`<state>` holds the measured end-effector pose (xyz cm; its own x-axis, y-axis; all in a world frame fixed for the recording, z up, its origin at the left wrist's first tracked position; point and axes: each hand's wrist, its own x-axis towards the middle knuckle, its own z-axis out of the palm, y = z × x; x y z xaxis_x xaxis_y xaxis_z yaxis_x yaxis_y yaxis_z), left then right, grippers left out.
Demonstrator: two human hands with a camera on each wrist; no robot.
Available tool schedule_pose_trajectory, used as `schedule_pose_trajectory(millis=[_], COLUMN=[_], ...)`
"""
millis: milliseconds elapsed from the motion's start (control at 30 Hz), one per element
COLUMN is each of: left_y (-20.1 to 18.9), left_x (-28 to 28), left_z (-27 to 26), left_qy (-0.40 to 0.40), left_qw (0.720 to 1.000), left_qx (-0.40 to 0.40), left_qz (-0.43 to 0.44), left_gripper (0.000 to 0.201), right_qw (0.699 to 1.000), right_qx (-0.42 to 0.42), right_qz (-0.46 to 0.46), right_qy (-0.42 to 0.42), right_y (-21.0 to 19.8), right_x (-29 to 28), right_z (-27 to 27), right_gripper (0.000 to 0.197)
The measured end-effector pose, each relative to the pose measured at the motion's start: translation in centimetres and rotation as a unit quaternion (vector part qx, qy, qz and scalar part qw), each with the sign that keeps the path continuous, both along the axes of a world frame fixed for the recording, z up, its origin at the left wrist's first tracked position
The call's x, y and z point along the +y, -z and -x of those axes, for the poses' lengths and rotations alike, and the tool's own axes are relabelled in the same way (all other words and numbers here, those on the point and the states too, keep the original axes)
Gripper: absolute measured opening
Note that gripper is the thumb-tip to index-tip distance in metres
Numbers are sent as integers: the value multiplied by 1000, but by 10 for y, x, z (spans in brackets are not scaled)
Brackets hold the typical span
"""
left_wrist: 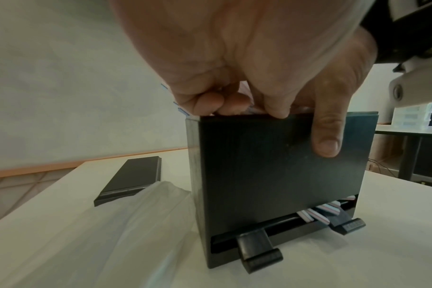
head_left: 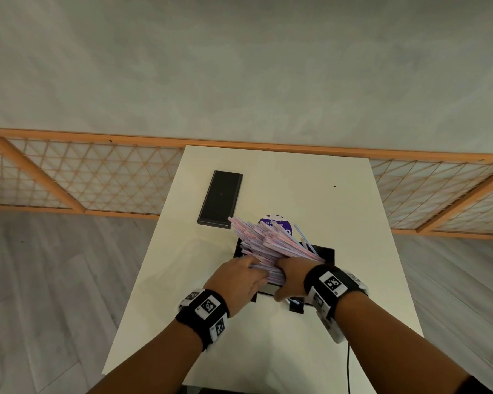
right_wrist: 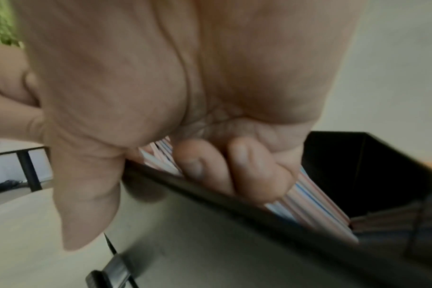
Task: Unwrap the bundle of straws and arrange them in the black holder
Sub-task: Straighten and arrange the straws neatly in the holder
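A thick bundle of pink, white and blue striped straws (head_left: pixel 265 237) leans away to the left, its lower ends inside the open top of the black holder (head_left: pixel 326 251). My left hand (head_left: pixel 241 275) grips the bundle from the left and my right hand (head_left: pixel 293 273) grips it from the right. In the right wrist view my fingers (right_wrist: pixel 259 175) curl round the straws (right_wrist: pixel 316 204) inside the holder (right_wrist: pixel 370 175). The right thumb (left_wrist: pixel 326 140) lies on the holder's front wall (left_wrist: pixel 271 175). A few straws (left_wrist: pixel 321 210) show in its bottom slot.
A flat black lid (head_left: pixel 221 199) lies on the white table (head_left: pixel 310 177) behind and to the left. A round purple label (head_left: pixel 281 223) sits behind the straws. Clear plastic wrap (left_wrist: pixel 99 233) lies left of the holder. A black cable (head_left: pixel 348 362) hangs at the near edge.
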<state>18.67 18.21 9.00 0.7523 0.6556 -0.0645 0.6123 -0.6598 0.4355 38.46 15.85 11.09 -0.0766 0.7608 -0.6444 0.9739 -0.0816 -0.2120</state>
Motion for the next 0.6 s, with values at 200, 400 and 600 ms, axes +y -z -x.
schedule_pose_trajectory(millis=[200,400,600], left_y=[0,1,-4], left_x=[2,2,0], left_z=[-1,-1,0], left_qy=[-1,-8,-28], left_qw=[1000,999,998], left_qx=[-7,-9,-23], left_qz=[19,37,51], left_gripper=[34,32,32], right_qw=[999,997,1000], right_qx=[-39,-50,8], right_qz=[11,36,4], right_qy=[-27,-45,-25], right_y=[1,-2,-12], right_x=[3,7,4], right_z=[5,6,-2], right_gripper=[54,52,48])
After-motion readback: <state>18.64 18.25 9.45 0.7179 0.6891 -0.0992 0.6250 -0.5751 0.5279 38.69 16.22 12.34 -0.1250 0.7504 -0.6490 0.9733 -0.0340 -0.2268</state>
